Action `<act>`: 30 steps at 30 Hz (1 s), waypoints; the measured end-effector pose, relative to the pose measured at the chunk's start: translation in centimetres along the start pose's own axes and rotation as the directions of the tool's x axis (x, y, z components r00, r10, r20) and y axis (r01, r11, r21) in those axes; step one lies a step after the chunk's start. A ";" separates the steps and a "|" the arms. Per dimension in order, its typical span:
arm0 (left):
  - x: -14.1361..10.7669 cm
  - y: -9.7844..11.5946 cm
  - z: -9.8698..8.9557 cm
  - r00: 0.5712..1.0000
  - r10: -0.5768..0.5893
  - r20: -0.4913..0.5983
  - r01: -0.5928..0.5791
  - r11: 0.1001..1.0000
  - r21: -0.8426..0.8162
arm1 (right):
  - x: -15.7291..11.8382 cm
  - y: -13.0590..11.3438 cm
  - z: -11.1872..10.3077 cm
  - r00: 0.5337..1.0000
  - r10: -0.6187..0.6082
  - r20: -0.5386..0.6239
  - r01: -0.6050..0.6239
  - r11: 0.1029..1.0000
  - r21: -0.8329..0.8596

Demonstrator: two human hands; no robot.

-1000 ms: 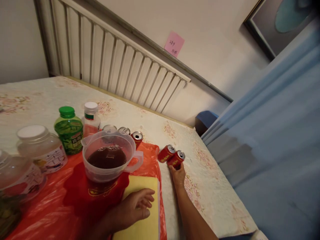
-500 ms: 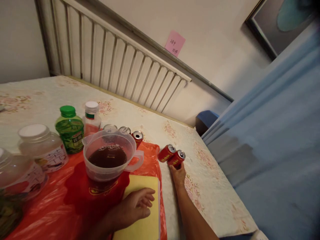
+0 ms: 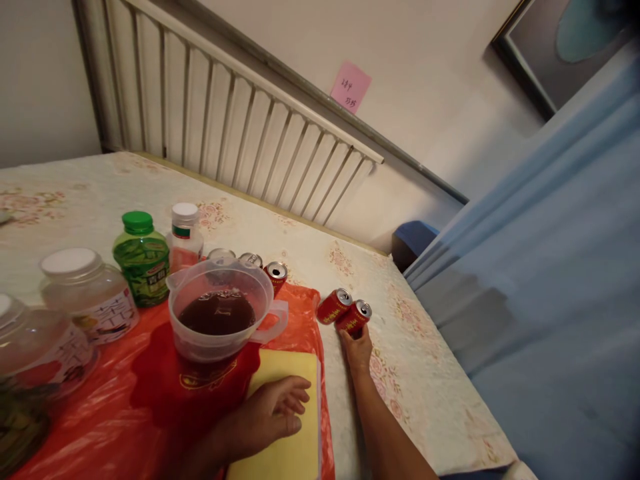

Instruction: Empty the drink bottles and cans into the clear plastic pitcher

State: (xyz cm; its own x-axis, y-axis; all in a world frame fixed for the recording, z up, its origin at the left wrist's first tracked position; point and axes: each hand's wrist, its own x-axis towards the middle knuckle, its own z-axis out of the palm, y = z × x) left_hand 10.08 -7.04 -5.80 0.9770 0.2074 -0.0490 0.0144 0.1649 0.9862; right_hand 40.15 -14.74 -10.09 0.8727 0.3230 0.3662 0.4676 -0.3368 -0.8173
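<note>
My right hand [image 3: 358,348] is closed around the lower part of a red drink can [image 3: 354,319], which stands on the flowered tablecloth. A second red can [image 3: 334,307] stands right beside it, on its left. Over a yellow notebook [image 3: 295,447] rests my left hand [image 3: 277,408], fingers loosely curled and apart, holding nothing. Behind that hand sits a clear plastic measuring jug [image 3: 187,343] with dark brown liquid inside, its handle pointing right. Several more cans stand behind the jug, partly hidden by it; one red can [image 3: 276,277] shows its open top.
A red plastic sheet [image 3: 113,407] lies under the jug and notebook. To the left stand a green bottle [image 3: 143,263], a white-capped bottle [image 3: 186,237] and several clear jars, among them a labelled jar [image 3: 90,300]. A radiator [image 3: 225,113] and blue curtain [image 3: 540,267] border the table.
</note>
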 end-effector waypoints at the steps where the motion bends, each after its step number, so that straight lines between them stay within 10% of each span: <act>1: 0.0 0.1 0.1 1.000 -0.006 -0.009 0.006 1.000 0.016 | 0.0 0.0 0.0 1.000 0.000 0.000 0.000 1.000 0.000; 12: -0.7 -2.5 2.8 0.944 0.171 -0.282 -0.032 0.897 0.440 | 0.1 0.3 0.2 1.000 0.001 0.004 -0.001 0.999 0.036; 22: -0.4 -6.3 3.9 0.817 0.560 -0.141 0.112 0.086 0.990 | -0.3 -0.6 -0.2 1.000 0.001 0.006 -0.002 0.994 0.111; 30: -0.4 -5.4 4.9 0.793 0.588 -0.156 0.261 -0.097 0.960 | -0.1 0.0 0.1 1.000 -0.001 0.029 -0.003 0.991 0.133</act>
State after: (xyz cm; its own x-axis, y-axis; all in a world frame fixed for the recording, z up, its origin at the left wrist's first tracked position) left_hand 10.65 -12.78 -10.31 0.7504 0.4124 0.5166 0.4580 -0.8879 0.0435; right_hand 40.05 -14.74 -10.21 0.8680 0.3488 0.3535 0.4417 -0.2171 -0.8705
